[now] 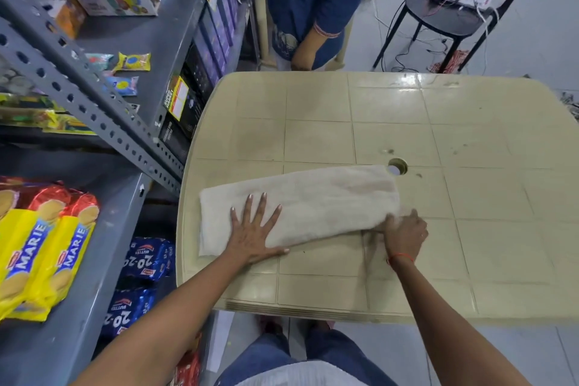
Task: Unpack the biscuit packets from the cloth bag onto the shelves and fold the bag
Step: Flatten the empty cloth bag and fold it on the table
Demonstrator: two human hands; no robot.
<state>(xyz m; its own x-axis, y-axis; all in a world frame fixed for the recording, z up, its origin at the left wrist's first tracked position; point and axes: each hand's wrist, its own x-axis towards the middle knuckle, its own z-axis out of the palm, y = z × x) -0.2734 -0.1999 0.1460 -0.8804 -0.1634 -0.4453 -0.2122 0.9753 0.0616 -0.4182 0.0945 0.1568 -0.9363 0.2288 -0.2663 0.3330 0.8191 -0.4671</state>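
The cream cloth bag (313, 200) lies folded into a long strip on the beige plastic table (438, 141). My left hand (255, 229) presses flat on the strip's near left part, fingers spread. My right hand (404, 233) pinches the strip's near right corner, fingers curled under the cloth. Yellow Marie biscuit packets (40, 247) lie on the grey shelf (103, 276) at the left. Blue 20-20 packets (145, 260) sit on a lower shelf beside the table.
A person in blue clothing (313, 0) stands at the table's far side. A black chair (451, 9) with a power strip and cables is at the back right. The upper shelves hold boxes and small packets (133, 61). The table has a round hole (397, 166).
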